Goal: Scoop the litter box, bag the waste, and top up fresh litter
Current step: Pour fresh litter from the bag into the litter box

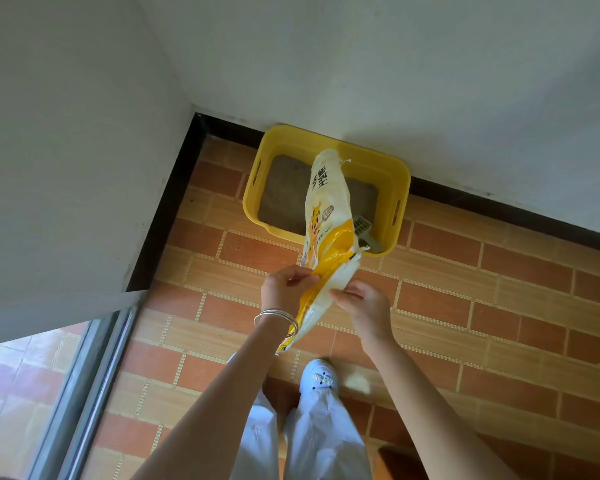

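A yellow litter box (281, 140) stands on the floor against the wall, with grey-brown litter (284, 195) inside. A grey slotted scoop (364, 228) leans in its near right corner. Above the box I hold a white and yellow litter bag (326, 216), limp and tipped with its far end over the litter. My left hand (284, 287) pinches the bag's near yellow part from the left. My right hand (364, 304) grips its white edge from the right. No litter can be seen falling from the bag.
The floor is orange brick-pattern tile (482, 289) with a black skirting (167, 206) along white walls. A sliding door track (84, 386) runs at the lower left. My white trousers and shoe (321, 377) are below the hands. A brown object (395, 462) sits at the bottom right.
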The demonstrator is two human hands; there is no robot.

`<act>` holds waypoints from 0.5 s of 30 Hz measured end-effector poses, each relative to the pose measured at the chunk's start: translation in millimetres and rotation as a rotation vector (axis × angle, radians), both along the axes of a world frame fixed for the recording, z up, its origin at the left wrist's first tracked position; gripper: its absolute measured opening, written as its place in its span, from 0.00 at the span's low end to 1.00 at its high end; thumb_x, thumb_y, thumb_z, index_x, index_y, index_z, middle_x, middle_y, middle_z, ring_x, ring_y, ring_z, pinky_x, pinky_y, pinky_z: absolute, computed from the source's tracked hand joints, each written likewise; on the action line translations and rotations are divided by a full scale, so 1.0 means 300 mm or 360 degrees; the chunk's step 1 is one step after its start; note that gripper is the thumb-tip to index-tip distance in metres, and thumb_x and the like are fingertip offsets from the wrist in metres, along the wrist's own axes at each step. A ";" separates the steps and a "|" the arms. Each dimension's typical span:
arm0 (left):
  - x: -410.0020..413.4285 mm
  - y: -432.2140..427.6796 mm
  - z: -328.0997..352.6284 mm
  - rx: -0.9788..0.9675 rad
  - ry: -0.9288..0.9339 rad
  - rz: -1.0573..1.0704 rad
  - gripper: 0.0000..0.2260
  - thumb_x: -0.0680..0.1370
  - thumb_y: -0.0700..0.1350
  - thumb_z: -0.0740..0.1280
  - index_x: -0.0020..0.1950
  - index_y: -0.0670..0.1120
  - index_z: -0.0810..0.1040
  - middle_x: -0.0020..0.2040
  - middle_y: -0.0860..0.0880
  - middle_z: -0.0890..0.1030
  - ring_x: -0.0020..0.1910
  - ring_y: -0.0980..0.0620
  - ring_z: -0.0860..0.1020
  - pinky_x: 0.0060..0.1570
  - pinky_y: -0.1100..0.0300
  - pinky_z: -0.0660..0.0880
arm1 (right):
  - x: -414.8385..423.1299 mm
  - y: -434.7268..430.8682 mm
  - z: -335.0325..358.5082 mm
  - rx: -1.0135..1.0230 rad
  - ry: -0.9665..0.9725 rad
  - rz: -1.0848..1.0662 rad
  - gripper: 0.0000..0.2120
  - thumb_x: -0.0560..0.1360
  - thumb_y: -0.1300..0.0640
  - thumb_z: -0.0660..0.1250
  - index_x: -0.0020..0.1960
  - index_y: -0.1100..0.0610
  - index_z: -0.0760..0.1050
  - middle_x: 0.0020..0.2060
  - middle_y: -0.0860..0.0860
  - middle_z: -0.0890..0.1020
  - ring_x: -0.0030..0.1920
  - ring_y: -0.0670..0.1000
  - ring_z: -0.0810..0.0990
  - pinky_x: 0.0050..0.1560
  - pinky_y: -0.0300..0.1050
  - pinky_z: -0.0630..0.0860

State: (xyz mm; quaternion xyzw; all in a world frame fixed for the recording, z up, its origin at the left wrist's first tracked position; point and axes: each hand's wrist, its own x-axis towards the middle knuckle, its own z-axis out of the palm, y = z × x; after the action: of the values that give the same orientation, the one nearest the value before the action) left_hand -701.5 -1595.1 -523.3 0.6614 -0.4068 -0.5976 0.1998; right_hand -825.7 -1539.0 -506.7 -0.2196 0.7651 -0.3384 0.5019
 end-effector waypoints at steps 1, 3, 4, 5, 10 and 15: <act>0.007 0.008 -0.005 0.0015 0.0009 -0.0002 0.03 0.70 0.38 0.74 0.41 0.44 0.82 0.33 0.53 0.78 0.31 0.59 0.71 0.34 0.74 0.67 | -0.007 0.005 0.004 0.0039 -0.0006 0.0066 0.05 0.69 0.65 0.71 0.41 0.56 0.81 0.40 0.52 0.84 0.43 0.51 0.82 0.50 0.50 0.78; 0.018 0.018 -0.009 0.0038 0.0005 -0.0042 0.04 0.70 0.38 0.74 0.40 0.45 0.81 0.32 0.54 0.77 0.29 0.61 0.71 0.33 0.75 0.67 | -0.027 0.012 0.019 0.0081 -0.0048 0.0115 0.07 0.71 0.68 0.67 0.42 0.57 0.81 0.40 0.52 0.84 0.44 0.50 0.82 0.49 0.44 0.78; 0.024 0.022 -0.007 0.0047 -0.0006 -0.0074 0.04 0.70 0.38 0.74 0.40 0.45 0.81 0.32 0.54 0.77 0.28 0.63 0.72 0.33 0.76 0.67 | -0.036 0.011 0.031 0.0069 -0.0120 0.0035 0.10 0.73 0.70 0.64 0.42 0.57 0.80 0.40 0.53 0.84 0.44 0.50 0.83 0.47 0.41 0.79; 0.030 0.026 -0.007 0.0059 -0.0010 -0.0103 0.04 0.70 0.37 0.74 0.40 0.45 0.81 0.32 0.54 0.78 0.27 0.66 0.73 0.33 0.76 0.67 | -0.044 0.003 0.046 0.0047 -0.0200 -0.0096 0.11 0.73 0.71 0.62 0.43 0.58 0.80 0.40 0.53 0.84 0.45 0.51 0.83 0.44 0.39 0.79; 0.057 0.060 -0.024 0.0116 -0.0031 -0.0180 0.05 0.70 0.36 0.74 0.39 0.45 0.81 0.32 0.55 0.78 0.27 0.68 0.73 0.34 0.77 0.68 | -0.070 -0.069 0.094 -0.0047 -0.0364 -0.0314 0.06 0.75 0.52 0.67 0.48 0.53 0.81 0.43 0.53 0.84 0.45 0.51 0.83 0.43 0.45 0.80; 0.083 0.087 -0.047 0.0138 -0.0107 -0.0266 0.05 0.68 0.37 0.75 0.38 0.45 0.82 0.31 0.57 0.78 0.27 0.68 0.74 0.35 0.77 0.68 | -0.051 -0.115 0.083 0.0130 -0.0168 -0.0107 0.06 0.71 0.53 0.71 0.47 0.53 0.80 0.42 0.53 0.83 0.44 0.52 0.82 0.40 0.45 0.79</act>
State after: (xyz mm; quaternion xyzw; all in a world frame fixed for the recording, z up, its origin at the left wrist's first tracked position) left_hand -676.6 -1569.0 -537.5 0.6529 -0.4407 -0.6068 0.1067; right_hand -841.0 -1573.5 -481.8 -0.1549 0.7577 -0.3348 0.5384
